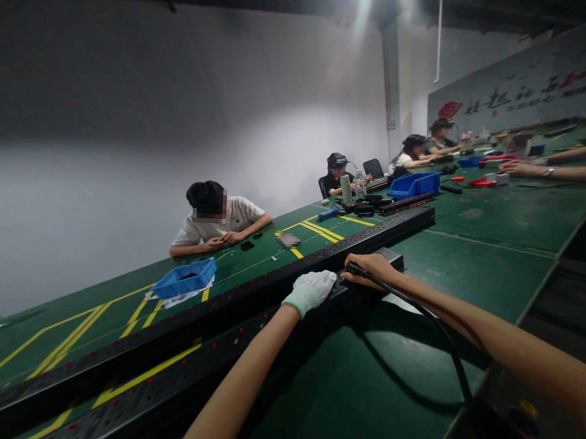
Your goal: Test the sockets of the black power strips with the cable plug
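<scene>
My left hand (310, 294), in a white glove with a pale green cuff, rests on the near black power strip (209, 352) close to its far end. Its fingers are closed over the strip's edge, their tips partly hidden. Bare, my right hand (373, 268) is wrapped around the end of a black cable (427, 313), right beside the gloved fingers and over the strip. Whatever tip the cable has is hidden under this hand. The cable loops down over the table's near edge. Parallel to the near strip lies a second long black power strip (271, 280) with small red dots.
Yellow tape marks the green table (497, 222). A blue tray (186, 278) stands left beyond the strips. A larger blue bin (413, 185), a blue-handled tool (329, 213) and bottles lie farther off. A person (220, 219) sits opposite; several others work along the table.
</scene>
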A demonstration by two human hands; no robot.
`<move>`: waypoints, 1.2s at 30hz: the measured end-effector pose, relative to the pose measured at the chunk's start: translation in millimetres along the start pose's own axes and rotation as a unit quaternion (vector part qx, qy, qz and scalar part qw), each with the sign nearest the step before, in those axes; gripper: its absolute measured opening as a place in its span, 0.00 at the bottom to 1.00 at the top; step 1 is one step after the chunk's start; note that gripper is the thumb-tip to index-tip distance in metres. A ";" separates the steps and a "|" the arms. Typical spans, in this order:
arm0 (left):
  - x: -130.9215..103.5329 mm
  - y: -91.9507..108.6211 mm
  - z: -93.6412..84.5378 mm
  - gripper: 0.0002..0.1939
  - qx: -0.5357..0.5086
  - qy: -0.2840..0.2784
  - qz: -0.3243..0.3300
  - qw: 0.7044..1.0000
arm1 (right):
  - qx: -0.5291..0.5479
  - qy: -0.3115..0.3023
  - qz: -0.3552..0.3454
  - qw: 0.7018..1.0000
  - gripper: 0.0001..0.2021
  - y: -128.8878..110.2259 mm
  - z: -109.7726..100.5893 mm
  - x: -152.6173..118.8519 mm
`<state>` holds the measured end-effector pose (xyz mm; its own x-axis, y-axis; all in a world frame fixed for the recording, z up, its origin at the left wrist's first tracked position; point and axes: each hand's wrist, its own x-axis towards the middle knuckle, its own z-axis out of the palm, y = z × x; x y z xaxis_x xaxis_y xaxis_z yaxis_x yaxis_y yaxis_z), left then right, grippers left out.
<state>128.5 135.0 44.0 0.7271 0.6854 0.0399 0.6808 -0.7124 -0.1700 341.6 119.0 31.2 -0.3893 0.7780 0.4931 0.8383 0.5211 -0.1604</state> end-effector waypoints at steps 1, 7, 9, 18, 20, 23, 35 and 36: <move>0.1 -0.3 0.1 0.18 0.009 -0.003 -0.004 1.000 | 0.000 -0.001 -0.001 1.000 0.15 0.0 -0.1 -0.1; 1.9 -2.5 1.0 0.21 0.043 -0.022 -0.026 0.998 | 0.001 -0.007 -0.006 1.000 0.15 -1.0 -1.6 -0.1; 1.7 -3.4 1.3 0.22 0.050 -0.025 -0.028 0.998 | 0.001 -0.007 -0.005 1.000 0.15 -1.1 -1.9 -0.2; 1.7 -7.1 5.2 0.17 0.066 -0.006 0.036 0.997 | -0.004 -0.002 -0.011 1.000 0.16 0.2 -0.7 -1.5; 2.0 -7.8 5.9 0.16 0.069 -0.002 0.045 0.997 | -0.008 0.000 -0.011 1.000 0.16 0.8 0.0 -1.4; 2.1 -8.1 6.1 0.16 0.076 0.001 0.051 0.996 | -0.008 0.002 -0.011 1.000 0.16 1.7 0.7 -1.0; 2.5 -8.5 7.3 0.16 0.100 0.003 0.058 0.993 | 0.003 0.004 -0.009 1.000 0.13 0.8 -0.6 -0.7; 2.5 -8.5 7.1 0.16 0.101 0.003 0.059 0.993 | 0.002 0.003 -0.008 1.000 0.13 0.4 -0.8 -0.7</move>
<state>124.0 143.9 38.6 0.8013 0.5981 0.0134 0.5600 -0.7419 -0.3687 342.5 118.4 31.4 -0.3999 0.7682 0.5000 0.8307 0.5342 -0.1564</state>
